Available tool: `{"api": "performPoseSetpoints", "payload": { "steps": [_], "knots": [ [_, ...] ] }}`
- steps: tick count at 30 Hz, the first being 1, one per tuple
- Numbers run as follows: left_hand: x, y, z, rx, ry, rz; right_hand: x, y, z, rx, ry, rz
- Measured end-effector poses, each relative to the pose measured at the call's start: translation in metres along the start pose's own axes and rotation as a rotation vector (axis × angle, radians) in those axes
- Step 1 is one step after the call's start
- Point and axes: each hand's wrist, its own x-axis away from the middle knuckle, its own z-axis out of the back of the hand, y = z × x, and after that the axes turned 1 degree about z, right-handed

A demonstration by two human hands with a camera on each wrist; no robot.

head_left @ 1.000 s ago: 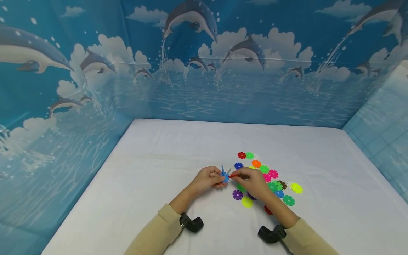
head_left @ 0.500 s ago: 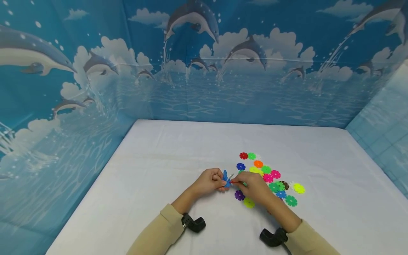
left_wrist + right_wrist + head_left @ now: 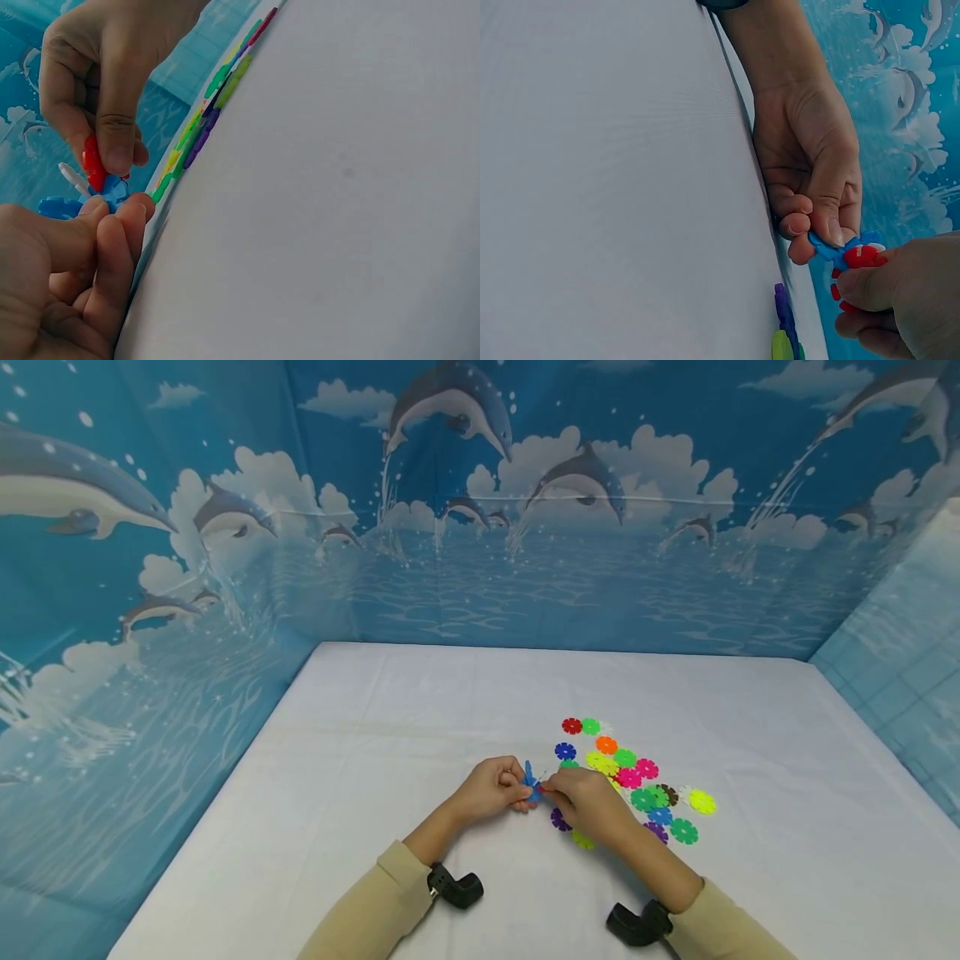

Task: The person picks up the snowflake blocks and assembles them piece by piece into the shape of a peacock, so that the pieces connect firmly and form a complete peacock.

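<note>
Between thumb and fingertips, my left hand [image 3: 491, 789] pinches blue notched snowflake discs [image 3: 56, 208] joined at an angle. A white disc [image 3: 73, 178] sticks out from the same cluster. My right hand [image 3: 596, 806] pinches a red snowflake disc [image 3: 93, 163] by its edge. In the right wrist view the red disc [image 3: 861, 257] sits right against the blue one, edge to edge. Both hands meet above the white table, to the left of the loose discs. The right thumb and fingers hide part of the red disc.
Several loose snowflake discs lie right of and behind my hands, among them a yellow disc [image 3: 702, 802], an orange disc [image 3: 607, 745] and a pink disc [image 3: 647, 768]. A purple disc [image 3: 560, 820] lies partly beneath my right hand. A dolphin-print curtain [image 3: 480, 577] borders the white table [image 3: 390, 710].
My right hand has brought the red disc closer in against the blue discs, its fingers now covering more of it. The blue cluster has turned slightly in my left hand.
</note>
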Motion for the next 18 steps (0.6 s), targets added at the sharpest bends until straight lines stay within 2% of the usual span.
{"api": "performPoseSetpoints", "payload": {
  "steps": [4, 11, 15, 18],
  "knots": [
    [-0.0001, -0.0002, 0.0010, 0.025, -0.012, -0.001, -0.0002, 0.0000, 0.0003, -0.004, 0.014, -0.030],
    [-0.0001, 0.0027, 0.0005, 0.055, -0.016, 0.045, 0.0003, 0.0038, 0.0002, -0.061, 0.021, -0.061],
    [0.0000, 0.0053, -0.0003, 0.045, 0.001, 0.042, -0.0010, 0.0039, 0.0033, -0.085, -0.007, -0.098],
    [-0.0003, 0.0054, -0.0003, 0.002, 0.024, 0.027, -0.0020, 0.0032, 0.0073, -0.106, -0.061, -0.170]
  ]
}}
